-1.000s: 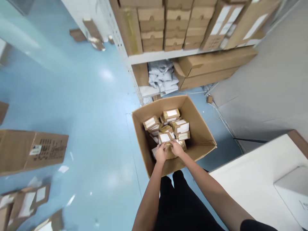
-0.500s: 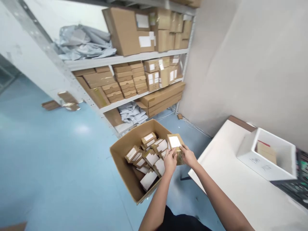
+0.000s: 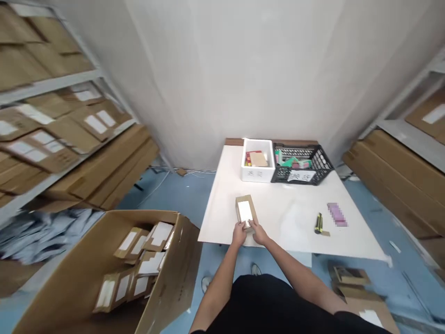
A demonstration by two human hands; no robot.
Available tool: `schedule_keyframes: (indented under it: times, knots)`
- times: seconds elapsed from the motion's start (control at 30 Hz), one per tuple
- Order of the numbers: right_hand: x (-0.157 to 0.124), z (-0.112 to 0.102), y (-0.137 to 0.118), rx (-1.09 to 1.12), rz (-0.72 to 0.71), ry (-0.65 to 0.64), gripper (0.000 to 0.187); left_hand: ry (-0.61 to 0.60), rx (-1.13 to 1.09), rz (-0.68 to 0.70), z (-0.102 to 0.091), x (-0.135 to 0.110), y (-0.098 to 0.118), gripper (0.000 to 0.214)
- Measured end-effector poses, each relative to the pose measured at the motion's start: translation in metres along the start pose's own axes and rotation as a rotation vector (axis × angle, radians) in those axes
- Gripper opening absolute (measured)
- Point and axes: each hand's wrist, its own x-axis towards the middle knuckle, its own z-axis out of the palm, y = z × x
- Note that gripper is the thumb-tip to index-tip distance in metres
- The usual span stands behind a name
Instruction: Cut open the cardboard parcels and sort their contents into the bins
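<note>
A small brown cardboard box with a white label on its top is held between my two hands, over the near left part of the white table. My left hand grips its near left corner. My right hand grips the near right corner, fingers closed on the edge. Whether the box rests on the tabletop I cannot tell. To the left stands a large open carton with several small labelled boxes inside.
At the table's back stand a white bin and a black crate with items inside. A utility knife lies at the right, near a blurred purple item. Shelves with cartons flank both sides. Another carton sits on the floor.
My view has swung right, from the shelf to the table. Both hands have carried the small box from beside the large carton to over the table.
</note>
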Motion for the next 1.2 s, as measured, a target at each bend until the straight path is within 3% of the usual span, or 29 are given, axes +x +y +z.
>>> schedule_keyframes:
  times: [0.07, 0.13, 0.33, 0.47, 0.57, 0.7, 0.8, 1.0, 1.2]
  knots:
    - [-0.020, 0.003, 0.025, 0.055, 0.006, -0.027, 0.095, -0.036, 0.030, -0.005, 0.019, -0.005, 0.004, 0.048]
    - [-0.027, 0.002, 0.036, 0.082, 0.019, -0.024, 0.096, -0.055, 0.058, -0.016, 0.025, -0.005, 0.005, 0.045]
    - [-0.012, -0.015, 0.019, -0.009, 0.022, -0.074, 0.072, -0.103, 0.121, -0.062, 0.006, 0.015, -0.001, 0.047]
    - [-0.010, -0.024, 0.011, -0.091, 0.078, -0.131, 0.069, -0.166, 0.226, -0.012, -0.017, 0.041, -0.001, 0.080]
    - [-0.013, -0.028, 0.012, -0.087, 0.096, -0.133, 0.074, -0.338, 0.343, 0.078, -0.029, 0.073, 0.009, 0.114]
    - [-0.020, -0.034, 0.024, -0.070, 0.077, -0.194, 0.084, -0.557, 0.438, 0.139, -0.033, 0.113, 0.020, 0.142]
    - [-0.025, -0.040, 0.041, -0.054, 0.148, -0.183, 0.089, -0.587, 0.437, 0.159, -0.030, 0.126, 0.020, 0.151]
    - [-0.031, -0.079, 0.090, -0.031, 0.375, 0.013, 0.083, -0.564, 0.329, 0.185, -0.004, 0.140, 0.030, 0.154]
    - [-0.045, -0.139, 0.155, -0.029, 0.618, 0.203, 0.075, -0.669, 0.341, 0.279, 0.057, 0.165, 0.084, 0.149]
